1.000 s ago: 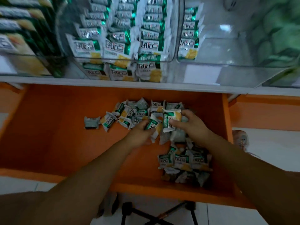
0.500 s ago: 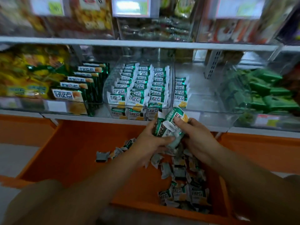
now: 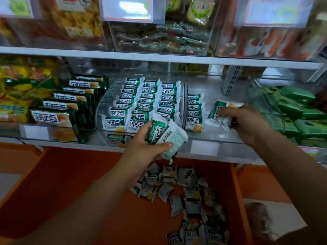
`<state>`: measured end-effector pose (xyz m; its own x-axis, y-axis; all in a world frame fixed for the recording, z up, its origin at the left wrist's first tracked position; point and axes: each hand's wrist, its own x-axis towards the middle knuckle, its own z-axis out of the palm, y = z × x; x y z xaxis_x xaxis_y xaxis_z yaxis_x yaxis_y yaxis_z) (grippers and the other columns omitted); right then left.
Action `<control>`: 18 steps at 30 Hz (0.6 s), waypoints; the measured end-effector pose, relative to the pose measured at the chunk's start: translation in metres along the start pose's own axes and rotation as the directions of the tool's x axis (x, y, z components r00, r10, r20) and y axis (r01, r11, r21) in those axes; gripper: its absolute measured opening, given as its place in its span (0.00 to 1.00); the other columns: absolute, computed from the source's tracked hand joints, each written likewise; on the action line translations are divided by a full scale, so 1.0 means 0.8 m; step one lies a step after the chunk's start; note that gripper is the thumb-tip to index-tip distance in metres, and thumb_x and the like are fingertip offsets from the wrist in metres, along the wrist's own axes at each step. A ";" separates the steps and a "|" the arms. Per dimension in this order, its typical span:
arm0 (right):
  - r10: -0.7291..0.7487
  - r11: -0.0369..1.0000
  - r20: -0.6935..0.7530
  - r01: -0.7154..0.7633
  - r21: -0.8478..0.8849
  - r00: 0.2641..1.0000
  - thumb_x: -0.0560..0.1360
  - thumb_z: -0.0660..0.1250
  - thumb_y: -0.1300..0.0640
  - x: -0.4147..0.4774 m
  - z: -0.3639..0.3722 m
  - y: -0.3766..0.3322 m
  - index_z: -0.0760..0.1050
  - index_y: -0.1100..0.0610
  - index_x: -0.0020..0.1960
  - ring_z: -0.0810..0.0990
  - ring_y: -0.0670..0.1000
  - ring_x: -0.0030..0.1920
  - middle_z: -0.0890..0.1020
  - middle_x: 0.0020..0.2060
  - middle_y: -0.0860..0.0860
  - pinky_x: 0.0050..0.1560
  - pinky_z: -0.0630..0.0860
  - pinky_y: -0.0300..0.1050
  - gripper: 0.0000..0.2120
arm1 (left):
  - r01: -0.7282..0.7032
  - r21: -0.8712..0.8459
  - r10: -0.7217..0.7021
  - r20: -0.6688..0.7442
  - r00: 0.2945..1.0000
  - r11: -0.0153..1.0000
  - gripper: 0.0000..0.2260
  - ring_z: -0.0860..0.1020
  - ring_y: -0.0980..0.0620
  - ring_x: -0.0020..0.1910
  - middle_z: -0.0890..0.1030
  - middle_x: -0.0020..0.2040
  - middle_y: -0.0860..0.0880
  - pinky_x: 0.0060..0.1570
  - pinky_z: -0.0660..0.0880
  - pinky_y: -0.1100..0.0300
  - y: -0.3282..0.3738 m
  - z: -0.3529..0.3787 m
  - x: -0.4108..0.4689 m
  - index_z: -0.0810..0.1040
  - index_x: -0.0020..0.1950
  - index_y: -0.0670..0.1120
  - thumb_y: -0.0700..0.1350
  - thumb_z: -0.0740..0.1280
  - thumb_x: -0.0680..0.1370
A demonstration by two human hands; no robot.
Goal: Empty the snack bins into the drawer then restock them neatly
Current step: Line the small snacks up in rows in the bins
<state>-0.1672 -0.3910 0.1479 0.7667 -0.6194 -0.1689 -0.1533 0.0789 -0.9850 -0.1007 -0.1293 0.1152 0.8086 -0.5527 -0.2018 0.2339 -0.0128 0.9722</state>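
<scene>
My left hand point(image 3: 147, 147) grips a small stack of green-and-white snack packets point(image 3: 166, 134) in front of the shelf edge, above the orange drawer point(image 3: 62, 191). My right hand point(image 3: 247, 123) holds another packet point(image 3: 223, 112) inside the right clear bin point(image 3: 212, 138), beside a short row of packets point(image 3: 194, 110) at that bin's left side. The middle clear bin point(image 3: 104, 112) holds three neat rows of the same packets. Several loose packets point(image 3: 185, 195) lie scattered in the drawer's right half.
Larger dark green boxes point(image 3: 70, 103) stand in the bin to the left, yellow bags point(image 3: 21, 85) beyond them. Green packets point(image 3: 297, 112) fill the bin at far right. Clear bins of other snacks point(image 3: 159, 36) sit on the upper shelf. White floor shows right of the drawer.
Both hands rose from the drawer's pile with packets. They then separated: my right hand carried one packet into the right bin while my left stayed by the shelf edge with its stack.
</scene>
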 end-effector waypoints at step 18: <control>0.176 0.882 0.163 -0.082 -0.463 0.971 0.69 0.74 0.65 0.069 0.022 0.045 0.74 0.57 0.58 0.79 0.53 0.47 0.77 0.51 0.55 0.53 0.79 0.49 0.20 | -0.036 0.031 0.035 0.028 0.999 0.999 0.44 0.70 0.46 0.71 0.64 0.76 0.57 0.63 0.73 0.41 -0.006 -0.017 0.036 0.68 0.65 0.73 0.62 0.83 0.53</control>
<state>-0.1198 -0.4084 0.1025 0.8188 -0.4605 -0.3428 -0.4871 -0.2412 -0.8394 -0.0709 -0.1337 0.1027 0.8007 -0.5762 -0.1637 0.1873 -0.0188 0.9821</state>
